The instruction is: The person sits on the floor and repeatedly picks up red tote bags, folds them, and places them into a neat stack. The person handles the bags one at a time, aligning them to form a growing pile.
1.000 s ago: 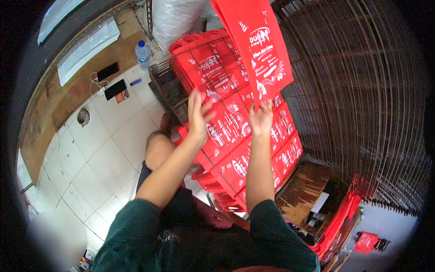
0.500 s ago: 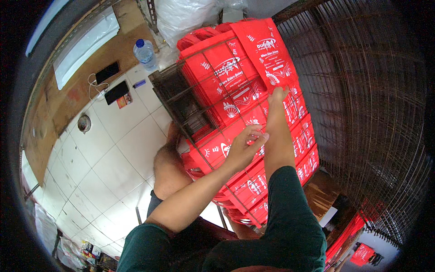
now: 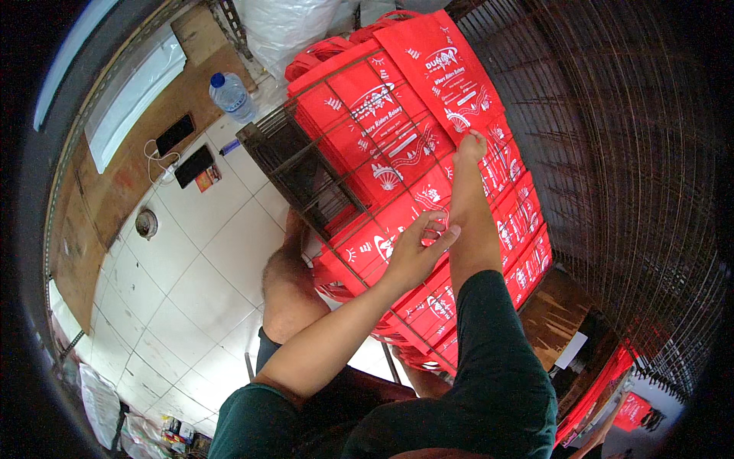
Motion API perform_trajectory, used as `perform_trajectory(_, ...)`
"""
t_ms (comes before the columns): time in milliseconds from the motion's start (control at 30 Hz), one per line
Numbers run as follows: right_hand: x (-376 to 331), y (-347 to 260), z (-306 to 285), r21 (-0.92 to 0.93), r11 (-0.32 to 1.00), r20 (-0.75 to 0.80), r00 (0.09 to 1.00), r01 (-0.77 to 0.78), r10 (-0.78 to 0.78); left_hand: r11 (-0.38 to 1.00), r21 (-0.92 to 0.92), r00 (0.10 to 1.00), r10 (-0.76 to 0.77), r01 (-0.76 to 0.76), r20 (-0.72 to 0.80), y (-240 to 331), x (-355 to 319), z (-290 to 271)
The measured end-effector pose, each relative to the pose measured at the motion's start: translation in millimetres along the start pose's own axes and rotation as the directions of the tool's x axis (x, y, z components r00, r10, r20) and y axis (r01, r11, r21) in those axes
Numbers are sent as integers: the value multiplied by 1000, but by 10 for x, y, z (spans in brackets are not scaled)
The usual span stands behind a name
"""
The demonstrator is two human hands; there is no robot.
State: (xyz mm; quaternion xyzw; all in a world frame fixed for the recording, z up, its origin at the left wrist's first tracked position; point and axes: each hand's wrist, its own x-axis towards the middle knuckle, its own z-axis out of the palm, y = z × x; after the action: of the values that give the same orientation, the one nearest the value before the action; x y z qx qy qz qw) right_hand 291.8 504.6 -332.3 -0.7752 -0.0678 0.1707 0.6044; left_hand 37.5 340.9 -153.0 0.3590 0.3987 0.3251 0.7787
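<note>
My right hand (image 3: 470, 145) is closed on the lower edge of a red cloth bag (image 3: 443, 73) with white print. This bag lies at the far right end of the stack, on top of other printed red bags. My left hand (image 3: 420, 249) is open, thumb and fingers apart and slightly bent, beside my right forearm and over the wire grid (image 3: 359, 264). Beneath that grid lie several layers of red bags (image 3: 367, 115), some partly covered by my arms. I cannot see whether the left fingers touch the wires.
Wire racks (image 3: 612, 153) stand raised along the right side. On the left, the tiled floor (image 3: 206, 237) holds a water bottle (image 3: 232, 98), a phone (image 3: 194, 166) with a white cable, a blue lighter (image 3: 230, 147) and a round metal dish (image 3: 146, 223). White plastic sacks (image 3: 287, 34) sit at the back.
The whole view has shifted slightly. My right hand stays at the bag's lower edge and now looks more tightly curled. My left hand keeps nearly the same pose over the grid.
</note>
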Motion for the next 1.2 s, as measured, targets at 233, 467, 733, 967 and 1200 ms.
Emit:
perform_trajectory(233, 38, -4, 45, 32, 999, -45, 999, 15, -14, 1000, 25, 1000, -13, 13, -10, 39, 6, -10)
perform_trajectory(467, -83, -145, 59, -94, 996, -140, 990, -4, -10, 998, 15, 998, -57, 57, -31, 56, 2, -12)
perform_trajectory(733, -231, -329, -75, -370, 927, -168, 978, 57, -127, 1000, -20, 999, 7, -7, -35, -86, 47, -2)
perform_trajectory(967, -681, -173, -642, -256, 880, 16, 912, 401, -411, 997, -54, 998, -50, 47, -47, 216, 15, -63)
perform_trajectory(1200, -1860, 102, -2369, -4, 939, 648, 716, 343, -259, 994, -107, 990, -23, 7, -143, 197, -10, -198)
